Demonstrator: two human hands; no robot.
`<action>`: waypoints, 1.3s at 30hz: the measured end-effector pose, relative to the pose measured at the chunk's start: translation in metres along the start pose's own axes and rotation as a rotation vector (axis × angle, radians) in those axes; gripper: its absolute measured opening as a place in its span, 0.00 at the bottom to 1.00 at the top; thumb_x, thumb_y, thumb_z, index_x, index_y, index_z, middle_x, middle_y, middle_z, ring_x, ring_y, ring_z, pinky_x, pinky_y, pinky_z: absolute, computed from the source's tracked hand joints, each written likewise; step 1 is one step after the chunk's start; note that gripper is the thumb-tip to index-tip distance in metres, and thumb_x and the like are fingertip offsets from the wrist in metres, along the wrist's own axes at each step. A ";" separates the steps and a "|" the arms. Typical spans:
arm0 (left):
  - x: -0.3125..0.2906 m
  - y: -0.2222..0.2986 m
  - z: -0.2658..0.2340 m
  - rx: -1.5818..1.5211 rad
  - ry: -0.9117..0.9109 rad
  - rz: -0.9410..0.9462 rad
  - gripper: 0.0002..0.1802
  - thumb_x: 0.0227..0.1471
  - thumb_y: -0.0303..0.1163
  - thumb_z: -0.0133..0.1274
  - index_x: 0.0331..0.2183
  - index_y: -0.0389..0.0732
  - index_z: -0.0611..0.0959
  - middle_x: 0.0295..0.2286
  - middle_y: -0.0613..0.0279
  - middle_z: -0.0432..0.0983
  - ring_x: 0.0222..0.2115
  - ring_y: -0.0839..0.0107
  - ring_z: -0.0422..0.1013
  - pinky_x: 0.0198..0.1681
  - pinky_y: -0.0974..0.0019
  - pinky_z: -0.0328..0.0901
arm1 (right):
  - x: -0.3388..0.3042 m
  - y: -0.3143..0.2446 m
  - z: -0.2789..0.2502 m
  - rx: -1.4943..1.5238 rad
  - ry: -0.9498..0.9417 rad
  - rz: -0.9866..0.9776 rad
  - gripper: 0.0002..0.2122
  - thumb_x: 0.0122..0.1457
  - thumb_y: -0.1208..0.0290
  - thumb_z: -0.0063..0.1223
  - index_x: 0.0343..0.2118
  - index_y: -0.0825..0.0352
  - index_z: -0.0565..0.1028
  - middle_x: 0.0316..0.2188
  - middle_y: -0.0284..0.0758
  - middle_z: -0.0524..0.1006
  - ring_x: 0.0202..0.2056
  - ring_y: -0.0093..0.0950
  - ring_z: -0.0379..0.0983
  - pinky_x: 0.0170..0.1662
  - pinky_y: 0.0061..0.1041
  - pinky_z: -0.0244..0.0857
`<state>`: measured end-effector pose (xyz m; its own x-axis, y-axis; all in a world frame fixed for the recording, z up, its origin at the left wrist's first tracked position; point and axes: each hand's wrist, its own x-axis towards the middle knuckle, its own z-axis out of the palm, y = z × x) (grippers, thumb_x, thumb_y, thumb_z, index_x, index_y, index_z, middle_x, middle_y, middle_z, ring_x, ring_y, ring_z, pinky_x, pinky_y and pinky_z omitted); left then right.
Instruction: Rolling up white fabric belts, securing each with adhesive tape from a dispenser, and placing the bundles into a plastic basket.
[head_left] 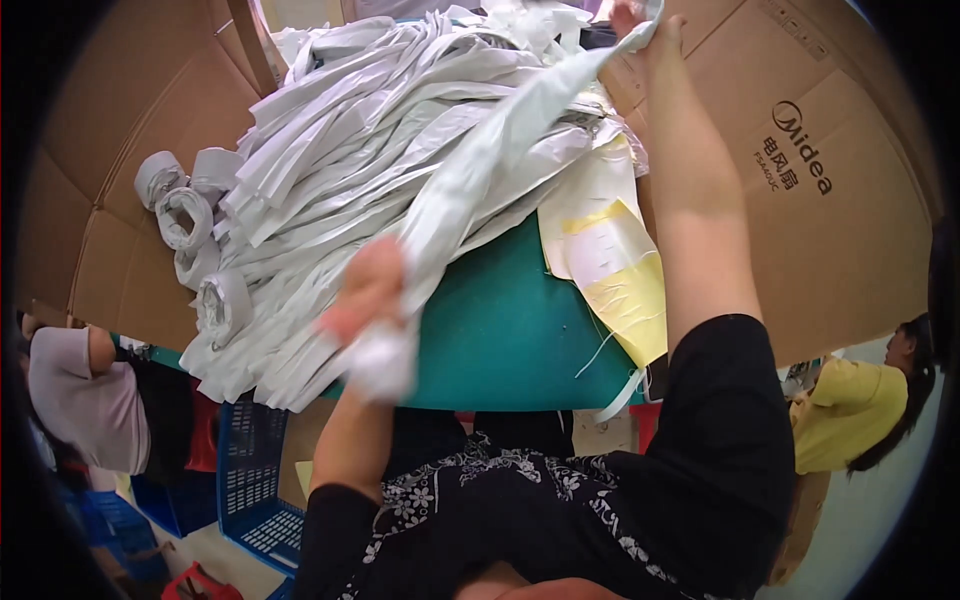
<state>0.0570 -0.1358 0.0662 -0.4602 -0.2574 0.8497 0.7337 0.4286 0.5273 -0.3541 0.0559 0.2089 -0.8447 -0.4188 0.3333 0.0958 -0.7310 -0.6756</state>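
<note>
A long white fabric strip (500,130) stretches diagonally above the heap, from the far right down toward the near left. At its far end my right hand (645,30) is closed on it, partly cut off by the top edge. Beside its near end my left hand (370,285) is smeared by motion, so its fingers do not show clearly. A blurred white bundle (385,362) lies against that wrist. Under the strip, a large heap of similar white strips (330,150) covers the table. Several rolled strips (185,218) sit at the heap's left side.
The green tabletop (520,310) shows near me. Yellow and white sheets (605,260) hang over its right side. Cardboard panels stand left (130,170) and right (820,240). Blue crates (250,480) are below left. Other people sit at left (85,400) and right (850,410).
</note>
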 end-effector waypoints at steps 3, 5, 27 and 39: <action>0.042 -0.036 0.061 -0.257 0.036 -0.078 0.29 0.58 0.46 0.32 0.13 0.37 0.67 0.23 0.57 0.61 0.27 0.64 0.59 0.33 0.64 0.55 | -0.015 0.042 -0.002 -0.269 0.393 0.239 0.41 0.54 0.34 0.15 0.56 0.69 0.54 0.55 0.47 0.58 0.55 0.42 0.56 0.57 0.44 0.50; 0.031 -0.064 0.081 -0.348 0.116 -0.138 0.30 0.60 0.46 0.29 0.14 0.38 0.67 0.26 0.58 0.61 0.33 0.64 0.60 0.40 0.64 0.54 | -0.089 0.081 0.024 -0.370 0.502 0.639 0.43 0.52 0.32 0.17 0.54 0.72 0.57 0.52 0.51 0.62 0.53 0.45 0.59 0.56 0.48 0.51; -0.073 0.028 0.055 -0.107 0.217 -0.780 0.12 0.43 0.23 0.59 0.30 0.37 0.71 0.25 0.67 0.69 0.27 0.80 0.66 0.33 0.76 0.63 | -0.318 0.184 0.076 0.240 0.434 0.666 0.18 0.64 0.64 0.32 0.51 0.72 0.58 0.41 0.39 0.71 0.40 0.32 0.70 0.46 0.35 0.66; -0.084 0.006 0.036 -0.107 0.153 -1.092 0.02 0.46 0.20 0.51 0.26 0.33 0.75 0.25 0.60 0.75 0.25 0.77 0.71 0.29 0.76 0.65 | -0.318 0.186 0.065 0.432 0.490 0.643 0.17 0.65 0.63 0.29 0.50 0.70 0.59 0.44 0.42 0.68 0.44 0.37 0.67 0.50 0.40 0.61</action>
<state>0.0820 -0.0809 -0.0020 -0.8250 -0.5588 -0.0841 0.0142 -0.1692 0.9855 -0.0328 0.0184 0.0205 -0.6803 -0.6111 -0.4046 0.7298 -0.6156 -0.2973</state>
